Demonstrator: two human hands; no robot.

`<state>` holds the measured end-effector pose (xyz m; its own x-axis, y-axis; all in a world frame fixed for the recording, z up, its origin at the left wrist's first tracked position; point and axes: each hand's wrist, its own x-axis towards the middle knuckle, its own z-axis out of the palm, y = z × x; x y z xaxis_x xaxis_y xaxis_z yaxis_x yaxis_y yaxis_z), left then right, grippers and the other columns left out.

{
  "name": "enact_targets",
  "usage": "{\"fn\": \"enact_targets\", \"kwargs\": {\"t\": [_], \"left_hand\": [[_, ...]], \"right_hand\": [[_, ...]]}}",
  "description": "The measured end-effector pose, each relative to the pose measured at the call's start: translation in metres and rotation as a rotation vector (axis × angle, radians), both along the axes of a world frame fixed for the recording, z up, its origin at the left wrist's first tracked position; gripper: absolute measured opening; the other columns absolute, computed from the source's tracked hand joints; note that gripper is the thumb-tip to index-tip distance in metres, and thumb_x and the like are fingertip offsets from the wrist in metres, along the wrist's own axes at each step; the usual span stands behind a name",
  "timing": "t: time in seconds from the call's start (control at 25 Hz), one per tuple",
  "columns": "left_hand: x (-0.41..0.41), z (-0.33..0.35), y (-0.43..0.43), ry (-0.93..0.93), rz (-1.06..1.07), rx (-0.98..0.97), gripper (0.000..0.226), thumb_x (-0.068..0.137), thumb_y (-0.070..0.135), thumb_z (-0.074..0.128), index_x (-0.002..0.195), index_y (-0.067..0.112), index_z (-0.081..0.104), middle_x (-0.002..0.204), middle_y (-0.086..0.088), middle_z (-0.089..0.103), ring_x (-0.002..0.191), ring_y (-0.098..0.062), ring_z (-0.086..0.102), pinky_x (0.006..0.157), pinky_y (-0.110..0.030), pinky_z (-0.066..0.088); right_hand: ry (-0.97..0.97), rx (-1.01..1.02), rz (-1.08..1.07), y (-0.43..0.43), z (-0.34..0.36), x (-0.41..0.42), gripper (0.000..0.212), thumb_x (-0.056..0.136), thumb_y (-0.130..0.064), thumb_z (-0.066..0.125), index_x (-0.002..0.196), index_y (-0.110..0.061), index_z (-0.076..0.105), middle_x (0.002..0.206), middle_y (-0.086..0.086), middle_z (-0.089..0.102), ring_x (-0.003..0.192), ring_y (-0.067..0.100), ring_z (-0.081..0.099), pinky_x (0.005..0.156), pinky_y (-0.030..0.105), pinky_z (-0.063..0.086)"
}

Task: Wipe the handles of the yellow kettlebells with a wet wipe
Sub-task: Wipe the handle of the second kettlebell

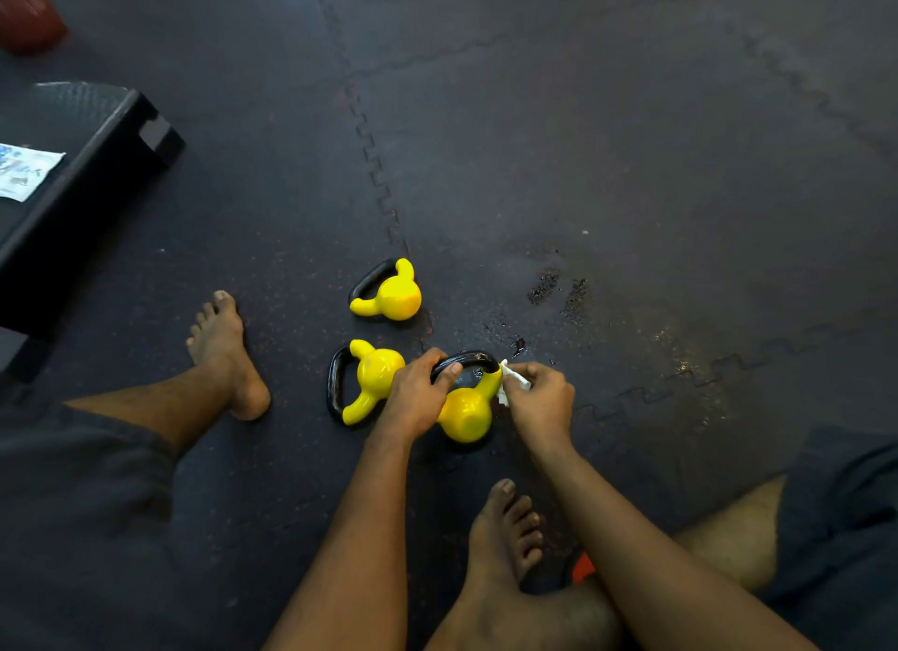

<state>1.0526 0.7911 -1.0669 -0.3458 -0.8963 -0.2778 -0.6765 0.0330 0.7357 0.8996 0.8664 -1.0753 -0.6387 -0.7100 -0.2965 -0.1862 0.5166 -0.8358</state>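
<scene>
Closest to you is your right foot (pixel 505 534), bare, tucked in under your forearms, with something small and orange (pixel 582 567) peeking out just beside it. Can't tell what that is.

Next up, your hands. Your left hand (pixel 418 398) is wrapped around the left part of the black handle (pixel 469 359) on the nearest kettlebell (pixel 464 415), thumb over the top of the bar, so it's a firm closed hold. Your right hand (pixel 539 398) is pinched tight on a white wet wipe (pixel 512 381), and the wipe is pressed against the right end of that same handle, right where the black bar meets the yellow horn. That kettlebell sits on the dark rubber floor mat (pixel 631 164), handle pointing away from you.

Just to its left, touching or nearly touching your left hand, is a second kettlebell (pixel 376 373) on its side, handle out to the left. A bit further out sits the third kettlebell (pixel 396 293), also tipped over, apart from the other two.

Your left foot (pixel 226 354) rests on the mat off to the left. Some wet patches (pixel 559 286) show on the mat to the right, beyond the weights.

Way out left is a black step platform (pixel 82 174) with a white packet (pixel 22 169) lying on top.
</scene>
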Motion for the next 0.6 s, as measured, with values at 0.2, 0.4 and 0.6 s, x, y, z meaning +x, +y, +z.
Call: {"fn": "enact_targets", "kwargs": {"t": [0.2, 0.4, 0.6], "left_hand": [[-0.001, 0.001, 0.003, -0.002, -0.002, -0.021, 0.016, 0.097, 0.034, 0.055, 0.094, 0.018, 0.058, 0.077, 0.002, 0.058, 0.076, -0.018, 0.054, 0.068, -0.03, 0.037], [0.006, -0.004, 0.002, 0.014, 0.009, -0.006, 0.015, 0.097, 0.034, 0.054, 0.095, 0.02, 0.058, 0.077, 0.003, 0.058, 0.078, -0.019, 0.055, 0.069, -0.031, 0.04], [0.012, -0.006, 0.001, 0.064, -0.078, -0.003, 0.012, 0.096, 0.032, 0.056, 0.101, 0.022, 0.06, 0.089, 0.001, 0.064, 0.084, -0.019, 0.06, 0.078, -0.037, 0.049]], "right_hand": [[0.0, 0.078, 0.021, 0.001, 0.003, 0.01, 0.025, 0.083, -0.012, 0.061, 0.104, -0.011, 0.074, 0.091, 0.009, 0.074, 0.077, 0.018, 0.064, 0.07, 0.027, 0.049], [-0.192, 0.057, 0.052, -0.001, -0.001, 0.014, 0.022, 0.084, -0.009, 0.063, 0.102, -0.019, 0.068, 0.094, 0.004, 0.07, 0.086, 0.019, 0.063, 0.076, 0.034, 0.053], [-0.676, 0.052, 0.373, -0.012, -0.019, -0.022, 0.028, 0.084, -0.005, 0.068, 0.112, -0.009, 0.066, 0.106, 0.011, 0.07, 0.098, 0.021, 0.064, 0.089, 0.041, 0.052]]}}
